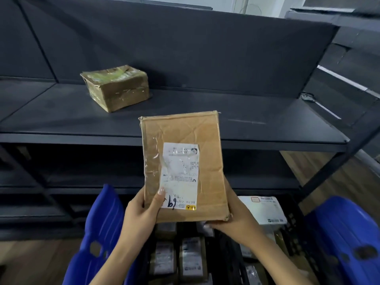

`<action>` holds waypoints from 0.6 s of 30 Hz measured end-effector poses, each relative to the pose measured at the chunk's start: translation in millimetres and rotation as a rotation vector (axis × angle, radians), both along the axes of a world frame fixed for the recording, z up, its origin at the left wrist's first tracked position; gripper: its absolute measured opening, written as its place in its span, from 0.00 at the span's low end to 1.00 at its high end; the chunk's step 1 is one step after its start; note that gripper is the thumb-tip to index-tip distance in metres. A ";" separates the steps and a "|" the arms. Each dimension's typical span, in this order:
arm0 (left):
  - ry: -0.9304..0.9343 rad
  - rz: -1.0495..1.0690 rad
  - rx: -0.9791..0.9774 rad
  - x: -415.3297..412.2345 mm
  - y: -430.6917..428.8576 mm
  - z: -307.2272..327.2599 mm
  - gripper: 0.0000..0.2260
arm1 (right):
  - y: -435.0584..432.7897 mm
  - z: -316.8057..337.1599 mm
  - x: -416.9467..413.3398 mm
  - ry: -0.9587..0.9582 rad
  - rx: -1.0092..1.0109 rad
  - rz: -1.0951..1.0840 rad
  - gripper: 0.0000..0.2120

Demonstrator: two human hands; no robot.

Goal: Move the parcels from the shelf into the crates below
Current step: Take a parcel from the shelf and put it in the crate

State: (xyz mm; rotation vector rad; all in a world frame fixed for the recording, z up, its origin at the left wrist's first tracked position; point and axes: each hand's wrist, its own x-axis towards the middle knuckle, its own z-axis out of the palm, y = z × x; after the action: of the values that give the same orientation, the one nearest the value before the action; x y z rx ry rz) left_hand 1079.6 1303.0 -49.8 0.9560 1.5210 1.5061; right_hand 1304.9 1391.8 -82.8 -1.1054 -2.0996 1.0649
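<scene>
The person holds a flat cardboard parcel (pixel 207 145) in both hands, out in front of the shelf (pixel 246 112), past its front edge and above the crates. The left hand (pixel 141 212) has its grip clamped on the parcel's near left corner, thumb lying over the bottom of the white shipping label (pixel 181 173). The right hand (pixel 232 221) takes the near right corner from below, its grip closed round the underside, fingertips showing under the near edge. The parcel's labelled face is turned up, its far end tilted towards the shelf.

On the shelf, a smaller taped box (pixel 117 87) sits left of the middle, close to the back panel. Below the hands is a dark crate (pixel 228 254) holding labelled packets (pixel 191 258), with a blue crate (pixel 102 223) to its left and another blue crate (pixel 339 233) to its right. A white parcel (pixel 265 208) lies just beside the right hand.
</scene>
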 end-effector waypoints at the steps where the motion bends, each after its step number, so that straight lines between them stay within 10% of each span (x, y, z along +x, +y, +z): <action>1: -0.004 0.013 0.011 1.0 -2.6 -0.6 0.13 | -3.6 3.4 1.6 0.023 -0.012 0.029 0.58; 9: 0.143 -0.047 0.034 -15.3 -5.6 14.3 0.12 | 8.5 79.9 7.6 0.102 -0.018 -0.155 0.45; 18: 0.721 -0.305 -0.088 -41.5 16.6 35.7 0.13 | 71.6 152.5 -10.7 -0.424 0.050 -0.024 0.50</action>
State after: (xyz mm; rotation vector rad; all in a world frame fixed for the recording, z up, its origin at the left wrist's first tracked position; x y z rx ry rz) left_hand 1038.1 1319.6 -14.1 1.7058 1.7893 0.9015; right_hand 1294.2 1463.4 69.7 -1.4262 -2.4109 0.8134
